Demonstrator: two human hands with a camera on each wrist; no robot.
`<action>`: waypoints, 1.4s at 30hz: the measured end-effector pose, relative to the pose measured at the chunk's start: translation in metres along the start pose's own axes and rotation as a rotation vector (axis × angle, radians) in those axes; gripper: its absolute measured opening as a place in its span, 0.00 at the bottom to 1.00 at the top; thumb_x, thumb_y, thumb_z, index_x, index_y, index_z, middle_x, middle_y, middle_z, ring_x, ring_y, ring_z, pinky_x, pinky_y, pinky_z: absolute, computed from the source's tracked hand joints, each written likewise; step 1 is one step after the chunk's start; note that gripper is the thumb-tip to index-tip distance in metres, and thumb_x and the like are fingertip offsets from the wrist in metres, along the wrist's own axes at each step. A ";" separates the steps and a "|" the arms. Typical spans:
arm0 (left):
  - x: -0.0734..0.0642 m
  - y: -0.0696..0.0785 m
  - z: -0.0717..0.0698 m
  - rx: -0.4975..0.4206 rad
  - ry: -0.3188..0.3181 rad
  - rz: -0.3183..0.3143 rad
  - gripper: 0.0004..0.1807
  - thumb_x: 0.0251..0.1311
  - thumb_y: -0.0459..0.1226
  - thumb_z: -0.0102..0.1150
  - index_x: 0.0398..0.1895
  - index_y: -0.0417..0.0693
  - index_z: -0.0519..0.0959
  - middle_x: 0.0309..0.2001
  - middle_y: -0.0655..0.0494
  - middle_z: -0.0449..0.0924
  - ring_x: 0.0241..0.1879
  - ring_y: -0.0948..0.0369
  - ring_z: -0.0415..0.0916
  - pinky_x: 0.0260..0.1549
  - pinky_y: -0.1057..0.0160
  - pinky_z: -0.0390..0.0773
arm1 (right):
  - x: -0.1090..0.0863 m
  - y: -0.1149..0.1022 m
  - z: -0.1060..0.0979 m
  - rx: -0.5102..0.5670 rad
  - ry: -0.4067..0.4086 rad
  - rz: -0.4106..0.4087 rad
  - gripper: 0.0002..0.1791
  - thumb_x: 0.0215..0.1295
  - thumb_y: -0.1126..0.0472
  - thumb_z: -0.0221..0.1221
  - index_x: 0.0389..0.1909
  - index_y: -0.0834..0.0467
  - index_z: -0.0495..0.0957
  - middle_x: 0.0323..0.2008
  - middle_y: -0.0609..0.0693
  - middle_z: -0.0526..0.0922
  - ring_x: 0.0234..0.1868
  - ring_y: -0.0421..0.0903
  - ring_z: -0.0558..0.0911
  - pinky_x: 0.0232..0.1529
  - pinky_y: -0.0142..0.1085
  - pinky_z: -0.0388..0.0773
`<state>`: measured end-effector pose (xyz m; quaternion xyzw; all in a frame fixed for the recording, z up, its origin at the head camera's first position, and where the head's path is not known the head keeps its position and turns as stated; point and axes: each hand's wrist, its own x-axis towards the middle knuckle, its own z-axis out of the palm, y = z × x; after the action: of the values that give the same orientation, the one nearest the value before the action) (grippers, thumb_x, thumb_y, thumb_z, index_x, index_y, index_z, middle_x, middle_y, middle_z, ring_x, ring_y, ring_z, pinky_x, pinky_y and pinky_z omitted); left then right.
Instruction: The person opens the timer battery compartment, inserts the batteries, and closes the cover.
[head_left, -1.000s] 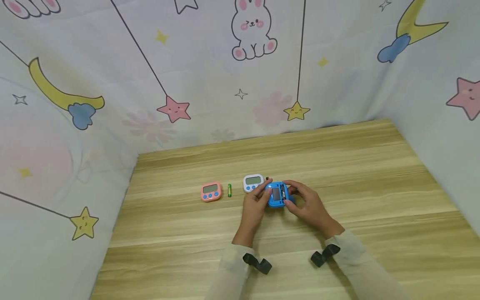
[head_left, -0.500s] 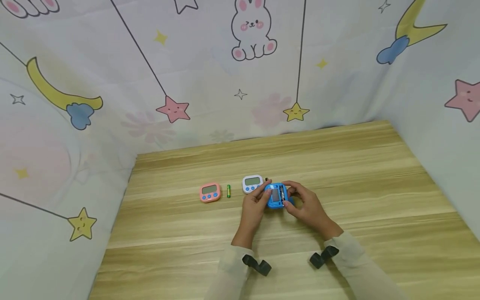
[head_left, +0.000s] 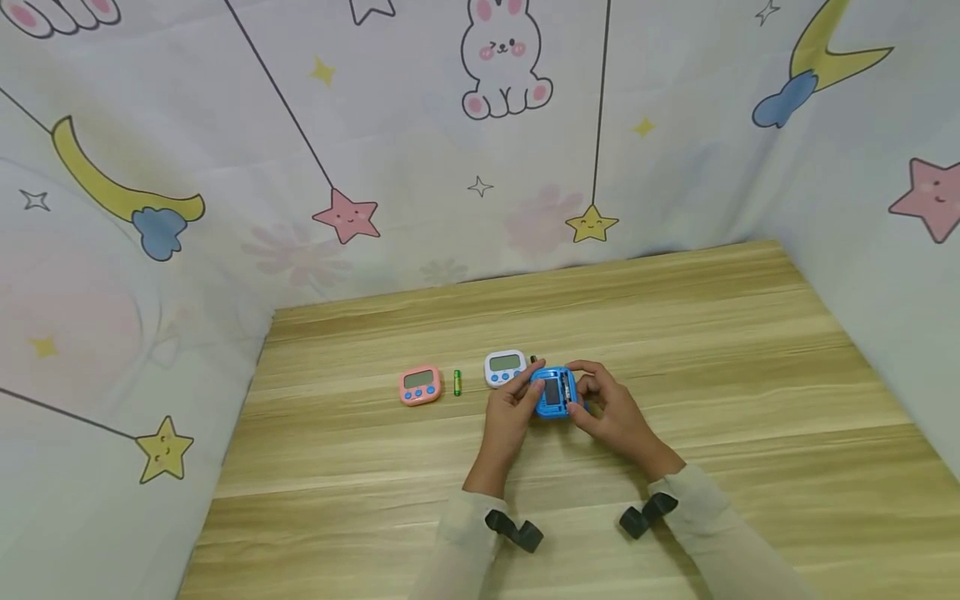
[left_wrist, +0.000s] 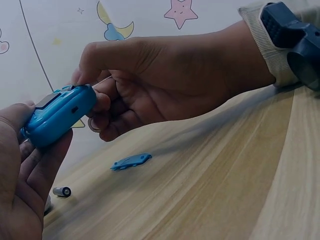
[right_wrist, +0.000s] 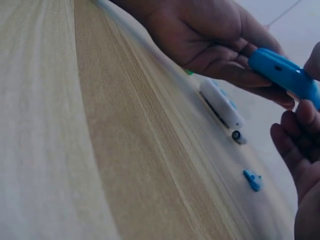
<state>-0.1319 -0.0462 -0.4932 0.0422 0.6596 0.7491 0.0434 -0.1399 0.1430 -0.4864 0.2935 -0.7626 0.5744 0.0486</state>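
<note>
Fingers (head_left: 523, 376) of the left hand (head_left: 507, 412) grip one side of a sky-blue, rounded plastic digital timer (head_left: 549, 412), thumb on top and fingertips underneath, while the thumb and forefinger of the right hand (head_left: 617, 410) pinch the corners opposite. The right hand's remaining fingers are curled in beneath. The timer is raised off a pale wood-grain table (head_left: 735, 358), back side up, with a dark rectangular panel and an open, narrow slot facing the wearer. It is probably held this way so the slot can be seen and reached, the left hand steadying and the right working at the slot's side. Something small sits in the slot; its details are too small to tell.

In the left wrist view, a thin blue plastic cover (left_wrist: 131, 162) lies on the wood, apart from the timer, perhaps set aside to leave the slot open. A small silver-and-dark cylindrical battery (left_wrist: 62, 191) lies near it. A white, rounded plastic timer (head_left: 506, 357) sits just beside the left fingertips, so that side is tight. Farther left are a slim green cylindrical battery (head_left: 457, 382) and a coral-pink, rounded plastic timer (head_left: 421, 387). The table's back edge meets a cartoon-printed fabric wall (head_left: 420, 133), well beyond the hands; the widest room for moving is rightward.
</note>
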 end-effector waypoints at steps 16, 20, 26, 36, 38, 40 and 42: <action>-0.002 0.003 0.002 0.025 -0.014 0.002 0.21 0.70 0.37 0.55 0.63 0.38 0.74 0.57 0.43 0.78 0.57 0.59 0.75 0.51 0.66 0.76 | 0.001 -0.002 0.002 0.107 -0.053 0.097 0.29 0.51 0.81 0.54 0.56 0.72 0.58 0.24 0.47 0.69 0.26 0.38 0.69 0.26 0.33 0.67; -0.002 0.003 0.003 0.029 -0.007 0.000 0.21 0.70 0.37 0.55 0.63 0.39 0.75 0.57 0.44 0.78 0.57 0.59 0.75 0.51 0.66 0.76 | 0.001 0.000 0.002 0.126 -0.053 0.110 0.29 0.51 0.81 0.53 0.55 0.71 0.57 0.24 0.47 0.69 0.25 0.37 0.68 0.25 0.32 0.66; -0.002 0.001 0.003 0.029 -0.020 -0.009 0.21 0.69 0.38 0.56 0.63 0.41 0.75 0.58 0.46 0.78 0.58 0.59 0.75 0.53 0.65 0.75 | 0.001 -0.001 0.002 0.097 -0.047 0.137 0.29 0.50 0.80 0.54 0.55 0.70 0.58 0.23 0.46 0.69 0.23 0.37 0.67 0.24 0.31 0.64; -0.002 0.001 0.003 0.062 -0.013 -0.020 0.21 0.69 0.39 0.56 0.63 0.43 0.75 0.56 0.47 0.79 0.56 0.59 0.76 0.52 0.64 0.76 | 0.000 -0.002 0.000 0.011 -0.030 0.115 0.29 0.48 0.80 0.56 0.54 0.69 0.60 0.22 0.45 0.68 0.22 0.37 0.66 0.23 0.30 0.63; -0.002 0.001 0.003 0.075 0.000 -0.019 0.21 0.69 0.40 0.56 0.63 0.43 0.75 0.56 0.47 0.79 0.55 0.59 0.77 0.51 0.64 0.76 | 0.000 -0.002 0.000 -0.013 -0.018 0.085 0.29 0.49 0.81 0.56 0.54 0.70 0.61 0.22 0.47 0.69 0.22 0.38 0.66 0.22 0.31 0.63; -0.002 0.001 0.003 0.083 0.015 -0.017 0.21 0.69 0.40 0.56 0.63 0.44 0.76 0.55 0.47 0.80 0.55 0.59 0.77 0.51 0.64 0.76 | 0.000 -0.002 0.000 -0.033 -0.009 0.045 0.29 0.50 0.81 0.57 0.55 0.71 0.63 0.22 0.48 0.69 0.22 0.40 0.67 0.22 0.34 0.65; -0.002 0.001 0.003 0.091 0.031 -0.014 0.21 0.69 0.41 0.57 0.62 0.45 0.76 0.55 0.47 0.80 0.54 0.59 0.78 0.50 0.64 0.77 | 0.000 -0.001 0.000 -0.041 -0.006 0.007 0.28 0.51 0.81 0.58 0.56 0.72 0.64 0.23 0.50 0.69 0.22 0.42 0.68 0.23 0.37 0.67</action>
<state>-0.1294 -0.0439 -0.4919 0.0278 0.6938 0.7187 0.0365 -0.1393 0.1428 -0.4853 0.2913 -0.7755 0.5578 0.0503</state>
